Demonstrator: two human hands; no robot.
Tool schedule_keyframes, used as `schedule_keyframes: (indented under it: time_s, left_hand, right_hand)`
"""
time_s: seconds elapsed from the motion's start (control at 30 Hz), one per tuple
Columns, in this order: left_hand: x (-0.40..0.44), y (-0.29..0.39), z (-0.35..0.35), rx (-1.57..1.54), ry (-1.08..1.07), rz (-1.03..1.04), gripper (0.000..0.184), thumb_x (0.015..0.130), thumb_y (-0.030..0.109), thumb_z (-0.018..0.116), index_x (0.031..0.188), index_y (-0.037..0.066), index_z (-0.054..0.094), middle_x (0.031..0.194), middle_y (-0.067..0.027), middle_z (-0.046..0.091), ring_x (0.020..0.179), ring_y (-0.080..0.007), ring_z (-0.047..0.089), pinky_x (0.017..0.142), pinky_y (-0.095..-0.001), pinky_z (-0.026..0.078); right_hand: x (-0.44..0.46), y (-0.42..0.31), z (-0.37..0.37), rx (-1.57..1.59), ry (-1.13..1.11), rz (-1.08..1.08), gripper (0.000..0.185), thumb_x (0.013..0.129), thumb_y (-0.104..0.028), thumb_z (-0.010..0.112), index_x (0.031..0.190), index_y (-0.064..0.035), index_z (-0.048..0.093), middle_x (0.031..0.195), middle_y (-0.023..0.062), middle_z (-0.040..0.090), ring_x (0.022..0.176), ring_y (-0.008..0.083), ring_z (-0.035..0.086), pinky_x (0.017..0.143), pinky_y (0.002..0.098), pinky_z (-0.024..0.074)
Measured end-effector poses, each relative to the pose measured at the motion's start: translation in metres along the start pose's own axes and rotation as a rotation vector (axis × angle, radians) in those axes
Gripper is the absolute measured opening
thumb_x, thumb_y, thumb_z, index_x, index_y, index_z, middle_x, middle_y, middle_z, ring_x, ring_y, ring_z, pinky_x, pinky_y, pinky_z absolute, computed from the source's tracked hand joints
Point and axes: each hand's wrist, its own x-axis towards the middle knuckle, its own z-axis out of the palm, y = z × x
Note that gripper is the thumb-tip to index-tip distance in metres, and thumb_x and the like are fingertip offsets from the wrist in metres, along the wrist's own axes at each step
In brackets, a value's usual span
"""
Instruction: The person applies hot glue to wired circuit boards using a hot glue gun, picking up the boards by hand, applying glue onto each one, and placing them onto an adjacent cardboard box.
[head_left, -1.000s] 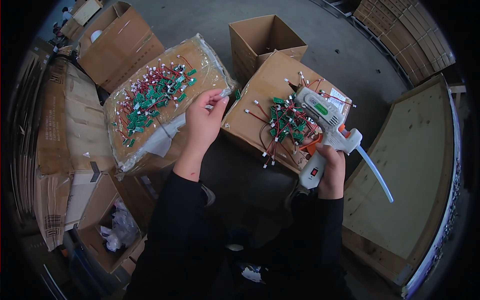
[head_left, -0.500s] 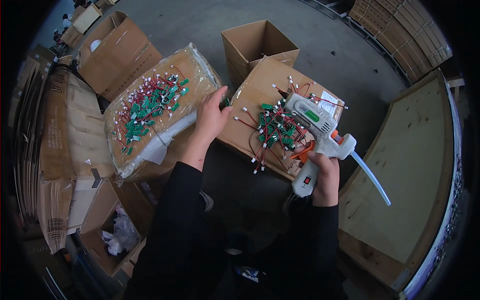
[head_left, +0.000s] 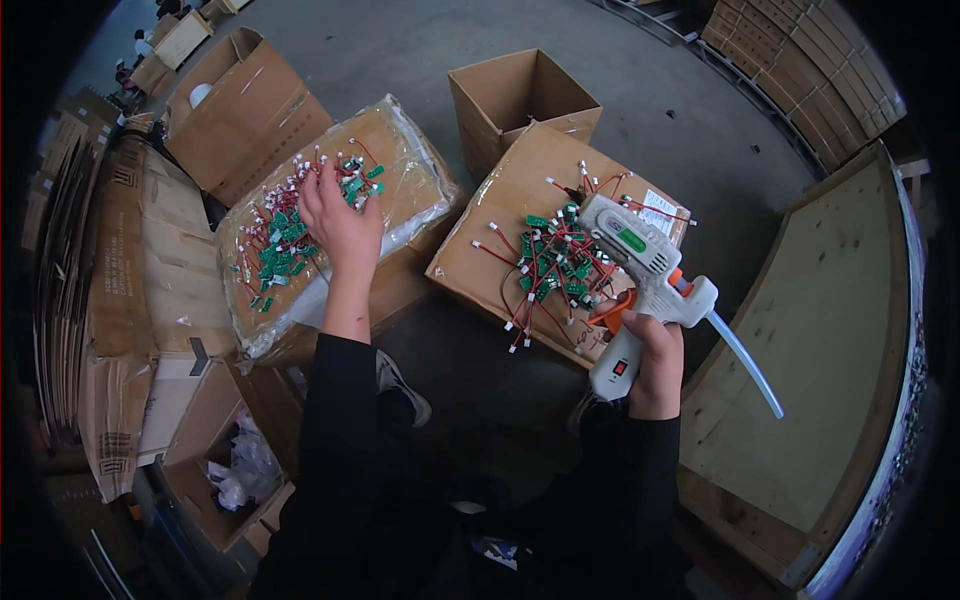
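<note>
My left hand [head_left: 345, 222] is over the pile of green circuit boards with red wires [head_left: 285, 240] on the left carton [head_left: 408, 180]. Its fingers are spread and curve down at the pile's right part; nothing held shows. My right hand [head_left: 655, 365] grips a white hot glue gun [head_left: 640, 245] by its handle, with fingers at the orange trigger. The gun's nozzle points up and left over a second pile of boards and wires [head_left: 560, 265] on the right carton [head_left: 520, 180]. A translucent glue stick [head_left: 745, 362] sticks out of the gun's back.
An open carton [head_left: 525, 90] stands behind the two work cartons, another [head_left: 245, 115] at the back left. Plastic bags lie in a low box [head_left: 245, 470] at the lower left. A wooden crate [head_left: 800, 380] stands on the right. People [head_left: 140, 45] are far off at the upper left.
My left hand has moved left from the gap between the cartons to the left pile, and its fingers have opened from a pinch. My right hand keeps the glue gun at nearly the same place.
</note>
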Motion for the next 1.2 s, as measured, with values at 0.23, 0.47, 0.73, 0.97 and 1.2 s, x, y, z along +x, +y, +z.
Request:
schedule_keyframes:
  time_s: [0.23, 0.47, 0.73, 0.97, 1.2]
  left_hand:
    - [-0.025, 0.015, -0.003, -0.337, -0.172, 0.000, 0.039, 0.078, 0.016, 0.072, 0.113, 0.004, 0.061, 0.114, -0.0149, 0.061, 0.109, -0.0324, 0.054, 0.096, -0.0416, 0.041]
    - [-0.050, 0.060, 0.019, -0.563, -0.537, -0.076, 0.026, 0.082, 0.019, 0.070, 0.101, 0.002, 0.066, 0.093, -0.0140, 0.066, 0.089, -0.0324, 0.062, 0.078, -0.0402, 0.050]
    - [-0.064, 0.102, 0.032, -0.554, -0.593, 0.036, 0.025, 0.081, 0.016, 0.069, 0.102, 0.003, 0.066, 0.095, -0.0135, 0.065, 0.089, -0.0331, 0.060, 0.080, -0.0427, 0.049]
    - [-0.053, 0.130, 0.050, -0.525, -0.590, 0.331, 0.030, 0.080, 0.003, 0.062, 0.109, 0.002, 0.065, 0.105, -0.0155, 0.064, 0.102, -0.0346, 0.057, 0.091, -0.0417, 0.045]
    - [-0.057, 0.127, 0.048, -0.436, -0.769, 0.270, 0.036, 0.075, -0.006, 0.055, 0.107, 0.003, 0.066, 0.100, -0.0176, 0.061, 0.102, -0.0363, 0.055, 0.090, -0.0425, 0.045]
  right_hand:
    - [0.005, 0.008, 0.005, -0.024, 0.052, -0.025, 0.052, 0.076, -0.010, 0.055, 0.126, 0.0037, 0.049, 0.095, 0.0124, 0.068, 0.089, 0.0208, 0.064, 0.078, 0.0322, 0.0488]
    - [-0.001, 0.004, 0.010, -0.052, 0.086, 0.025, 0.051, 0.075, -0.010, 0.057, 0.123, 0.0038, 0.050, 0.095, 0.0127, 0.068, 0.089, 0.0216, 0.064, 0.081, 0.0333, 0.0487]
    - [0.002, 0.007, -0.017, -0.009, 0.088, -0.015, 0.041, 0.074, -0.008, 0.057, 0.113, 0.0044, 0.052, 0.095, 0.0142, 0.066, 0.092, 0.0251, 0.065, 0.088, 0.0365, 0.0483]
    - [-0.005, -0.003, -0.022, 0.002, 0.060, 0.003, 0.043, 0.074, -0.006, 0.056, 0.115, 0.0056, 0.051, 0.097, 0.0151, 0.064, 0.095, 0.0256, 0.065, 0.090, 0.0367, 0.0478]
    - [-0.003, -0.005, -0.031, 0.006, 0.084, -0.025, 0.050, 0.075, -0.007, 0.055, 0.123, 0.0049, 0.049, 0.094, 0.0149, 0.068, 0.090, 0.0255, 0.066, 0.084, 0.0359, 0.0503]
